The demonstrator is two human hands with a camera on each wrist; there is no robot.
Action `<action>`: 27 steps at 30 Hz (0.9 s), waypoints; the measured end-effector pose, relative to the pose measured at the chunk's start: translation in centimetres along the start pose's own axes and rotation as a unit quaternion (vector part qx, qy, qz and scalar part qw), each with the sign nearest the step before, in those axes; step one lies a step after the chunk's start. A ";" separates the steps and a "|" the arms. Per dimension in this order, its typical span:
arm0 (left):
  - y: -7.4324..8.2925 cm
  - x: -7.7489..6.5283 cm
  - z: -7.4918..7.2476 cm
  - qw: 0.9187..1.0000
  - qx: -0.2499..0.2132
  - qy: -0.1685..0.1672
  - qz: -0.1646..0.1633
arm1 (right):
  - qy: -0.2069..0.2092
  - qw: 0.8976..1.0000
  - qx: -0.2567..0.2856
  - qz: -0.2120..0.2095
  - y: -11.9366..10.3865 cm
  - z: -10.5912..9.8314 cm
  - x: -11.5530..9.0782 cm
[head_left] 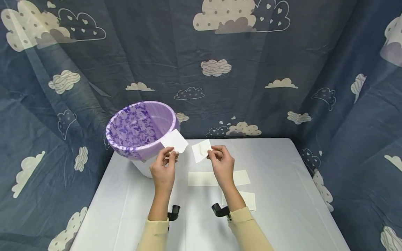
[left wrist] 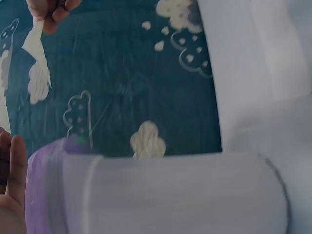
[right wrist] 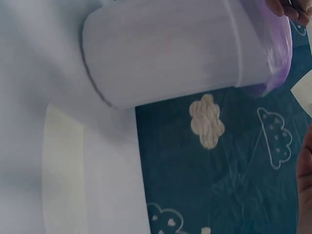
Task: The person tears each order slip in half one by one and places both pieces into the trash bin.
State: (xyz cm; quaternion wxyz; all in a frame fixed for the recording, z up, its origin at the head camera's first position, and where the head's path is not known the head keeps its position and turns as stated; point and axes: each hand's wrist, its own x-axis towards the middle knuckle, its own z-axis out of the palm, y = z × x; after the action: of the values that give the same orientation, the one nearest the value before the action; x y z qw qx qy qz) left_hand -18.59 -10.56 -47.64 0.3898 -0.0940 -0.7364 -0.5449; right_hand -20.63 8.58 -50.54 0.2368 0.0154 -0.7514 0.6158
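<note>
My left hand (head_left: 163, 170) pinches a white piece of paper (head_left: 175, 140) between thumb and fingers, held up in front of the bin's rim. To its right, my right hand (head_left: 224, 168) pinches a second small piece of paper (head_left: 199, 150), creased or layered with a paler cream part. The two pieces are close together but apart, above the table. In the left wrist view, the right hand (left wrist: 53, 12) appears at the top with its paper (left wrist: 38, 48) hanging from the fingers. The right wrist view catches only part of the right hand (right wrist: 305, 183) at the edge.
A white and purple bin (head_left: 146, 162), lined with a butterfly-patterned purple bag (head_left: 132, 125), stands at the table's back left. A long cream paper strip (head_left: 202, 179) and a shorter cream piece (head_left: 248, 201) lie on the white table (head_left: 282, 195), partly behind the right arm. Dark cloud-print cloth (head_left: 163, 62) surrounds it.
</note>
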 end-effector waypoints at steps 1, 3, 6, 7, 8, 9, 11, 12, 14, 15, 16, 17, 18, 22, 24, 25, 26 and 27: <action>0.0 0.3 -0.2 1.000 0.006 0.009 0.003 | -0.001 1.000 0.006 -0.005 -0.4 0.5 0.2; 0.2 1.0 -0.7 0.999 0.022 0.026 0.011 | -0.001 1.000 0.020 -0.015 -1.1 1.4 0.7; 0.2 1.8 -1.3 0.997 0.061 0.053 0.021 | -0.002 0.999 0.042 -0.026 -2.3 2.9 1.4; 0.3 2.1 -1.5 0.995 0.072 0.062 0.021 | -0.003 0.998 0.052 -0.027 -2.7 3.3 1.7; 0.3 2.4 -1.7 0.994 0.084 0.070 0.019 | -0.004 0.998 0.063 -0.030 -3.1 3.8 1.9; 0.3 2.7 -1.9 0.992 0.094 0.077 0.015 | -0.005 0.997 0.072 -0.032 -3.5 4.3 2.2; 0.4 3.2 -2.1 0.990 0.107 0.089 0.007 | -0.007 0.996 0.086 -0.032 -4.2 5.3 2.7; 0.4 3.4 -2.3 0.990 0.111 0.092 0.003 | -0.010 0.995 0.093 -0.032 -4.5 5.8 3.0; 0.5 3.7 -2.4 0.988 0.119 0.098 -0.003 | -0.011 0.995 0.099 -0.032 -5.1 6.8 3.4; 0.5 3.8 -2.5 0.987 0.123 0.100 -0.004 | -0.011 0.995 0.096 -0.032 -5.3 7.2 3.6; 0.6 3.9 -2.5 0.987 0.127 0.101 -0.004 | -0.011 0.995 0.095 -0.033 -5.5 7.7 3.8; 0.6 4.0 -2.5 0.986 0.132 0.103 -0.004 | -0.011 0.995 0.093 -0.034 -5.7 8.1 3.9; 0.7 4.1 -2.5 0.985 0.137 0.107 -0.004 | -0.011 0.995 0.091 -0.037 -6.0 8.5 4.1; 0.9 4.4 -2.7 0.980 0.154 0.123 -0.010 | -0.009 0.996 0.070 -0.058 -6.8 9.9 4.4; 1.0 4.6 -2.8 0.978 0.164 0.127 -0.016 | -0.009 0.996 0.052 -0.072 -7.1 10.5 4.5; 1.0 4.7 -2.9 0.977 0.170 0.127 -0.018 | -0.009 0.996 0.039 -0.081 -7.3 10.8 4.5; 1.0 4.7 -2.9 0.976 0.176 0.125 -0.021 | -0.010 0.996 0.026 -0.090 -7.4 11.1 4.5; 1.0 4.8 -3.0 0.975 0.180 0.125 -0.024 | -0.010 0.995 0.014 -0.098 -7.5 11.4 4.5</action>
State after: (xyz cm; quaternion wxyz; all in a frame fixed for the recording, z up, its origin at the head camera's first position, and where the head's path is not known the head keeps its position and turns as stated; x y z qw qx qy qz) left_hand -19.85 -14.14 -43.38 0.4757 0.0642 -0.7701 -0.4202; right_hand -26.07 -2.63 -43.45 0.2880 0.0988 -0.7398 0.6000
